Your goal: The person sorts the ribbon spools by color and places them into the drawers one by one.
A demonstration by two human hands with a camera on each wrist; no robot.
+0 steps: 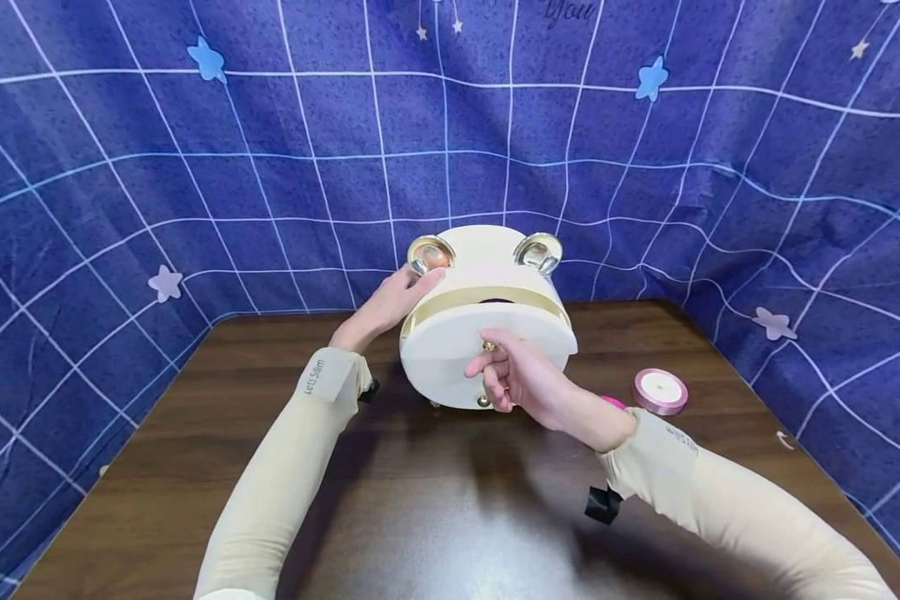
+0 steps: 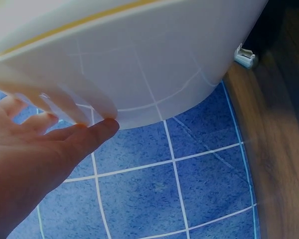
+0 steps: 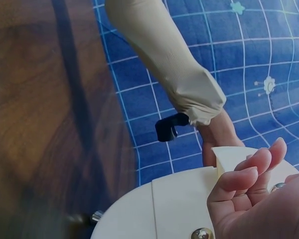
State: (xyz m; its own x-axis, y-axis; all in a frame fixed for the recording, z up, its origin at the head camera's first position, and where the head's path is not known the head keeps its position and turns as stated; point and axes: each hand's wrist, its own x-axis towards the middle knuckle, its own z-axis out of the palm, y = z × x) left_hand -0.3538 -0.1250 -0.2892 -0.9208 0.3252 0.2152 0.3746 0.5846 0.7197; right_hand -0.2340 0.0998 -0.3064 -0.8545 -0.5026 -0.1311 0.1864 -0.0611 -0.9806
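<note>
A white rounded jewelry box (image 1: 487, 250) with two shiny ear-like rings on top stands at the back of the table. Its upper drawer (image 1: 435, 333) is pulled partly out, showing a gap behind the front with something dark inside. My right hand (image 1: 528, 379) pinches the upper gold knob (image 1: 488, 345) between thumb and index finger, the other fingers curled loosely. Below it sits a second knob (image 1: 483, 401). Against the box's left side, just under the left metal ring (image 1: 431, 255), rests my left hand (image 1: 390, 307); its fingers lie extended along the white wall (image 2: 154, 74).
A roll of pink ribbon (image 1: 660, 392) lies on the wooden table (image 1: 420, 517) to the right. Behind my right wrist, a bright pink item (image 1: 612, 402) is mostly hidden. Blue gridded cloth (image 1: 330, 183) hangs around the back and sides.
</note>
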